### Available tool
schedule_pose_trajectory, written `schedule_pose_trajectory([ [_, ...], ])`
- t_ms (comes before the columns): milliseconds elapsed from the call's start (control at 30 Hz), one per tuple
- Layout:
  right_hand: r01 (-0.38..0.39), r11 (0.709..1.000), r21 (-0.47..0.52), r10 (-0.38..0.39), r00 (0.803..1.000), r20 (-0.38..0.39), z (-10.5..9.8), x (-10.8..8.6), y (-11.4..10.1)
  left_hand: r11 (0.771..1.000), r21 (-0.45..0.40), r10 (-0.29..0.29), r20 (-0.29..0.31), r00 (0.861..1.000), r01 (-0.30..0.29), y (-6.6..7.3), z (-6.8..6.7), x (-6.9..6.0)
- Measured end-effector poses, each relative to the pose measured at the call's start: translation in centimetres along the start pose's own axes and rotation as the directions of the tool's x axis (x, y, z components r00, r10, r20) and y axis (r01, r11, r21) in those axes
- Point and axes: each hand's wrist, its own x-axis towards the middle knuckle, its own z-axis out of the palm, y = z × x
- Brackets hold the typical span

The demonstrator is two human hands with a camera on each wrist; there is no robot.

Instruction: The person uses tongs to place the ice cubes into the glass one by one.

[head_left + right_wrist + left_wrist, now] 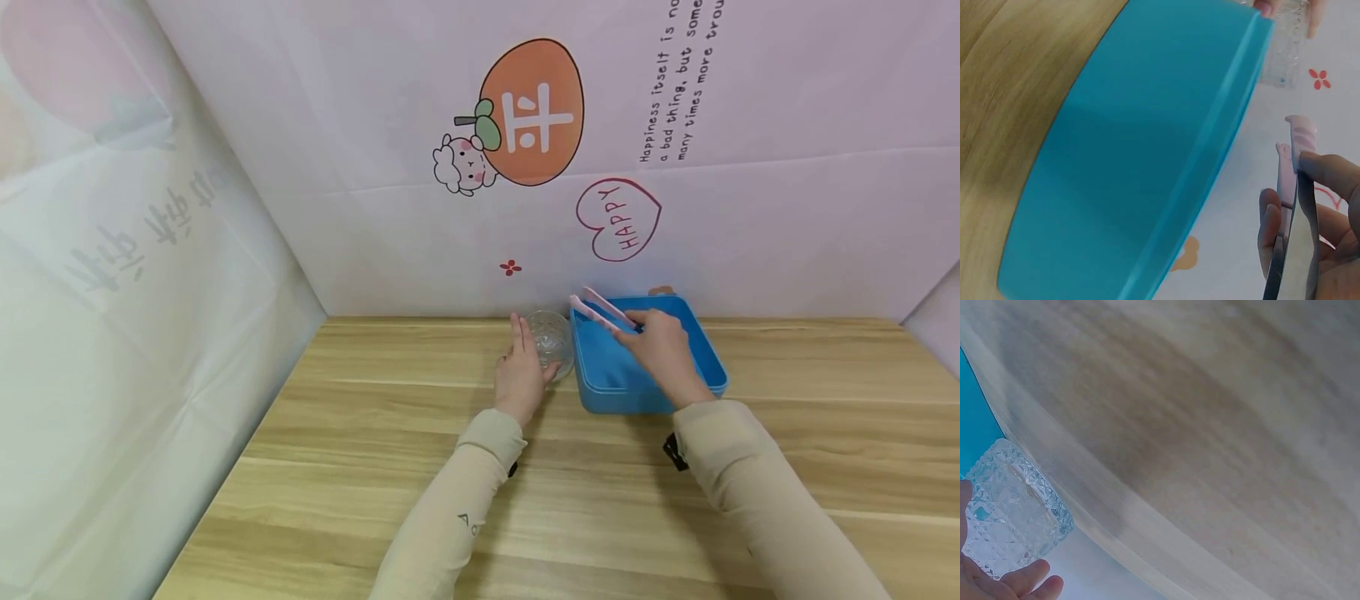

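Note:
My left hand [521, 377] holds a clear cut-glass cup [553, 333], with the thumb at its near right side and straight fingers along its left. Diamond facets cover the glass in the left wrist view, where fingers [1025, 580] lie against it. Above a blue open box [626, 403], my right hand [663, 348] grips tongs [596, 317] with pale pink ends and metal arms. The tongs' ends point left toward the cup and stand slightly apart, with nothing visible between them. What lies in the box is mostly hidden by the right hand.
The cup stands directly left of the box on a wood-grain table [337, 467]. Right behind both rises a white printed backdrop [375, 242]. Another white sheet [172, 375] hangs along the table's left side.

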Motion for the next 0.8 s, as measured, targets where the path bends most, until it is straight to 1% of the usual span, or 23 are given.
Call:
schedule_pose_trajectory([
  [133,-0.044,0.999,-0.008,0.044,0.999,0.017,0.3,0.5,0.6,1.000,0.003,-0.001,-0.001,1.000,0.001,0.0,0.0,-0.1],
  [267,-0.069,0.997,-0.027,0.070,0.997,0.032,0.5,0.9,1.1,1.000,-0.006,0.003,-0.007,1.000,-0.003,0.0,-0.1,-0.1],
  [400,-0.088,0.995,-0.054,0.091,0.994,0.065,0.8,1.2,1.6,1.000,-0.013,0.001,0.000,1.000,-0.001,0.0,-0.3,-0.2],
  [567,-0.072,0.993,-0.096,0.081,0.992,0.093,1.4,1.4,2.0,1.000,-0.015,0.006,0.005,1.000,-0.006,0.0,-0.3,-0.2],
  [700,-0.051,0.992,-0.119,0.065,0.991,0.114,2.1,1.6,2.1,1.000,0.004,0.017,-0.012,1.000,-0.017,-0.1,-0.1,-0.2],
  [800,-0.062,0.991,-0.118,0.077,0.989,0.127,2.6,1.9,1.9,1.000,0.020,0.022,-0.025,0.999,-0.022,-0.1,0.0,-0.2],
])
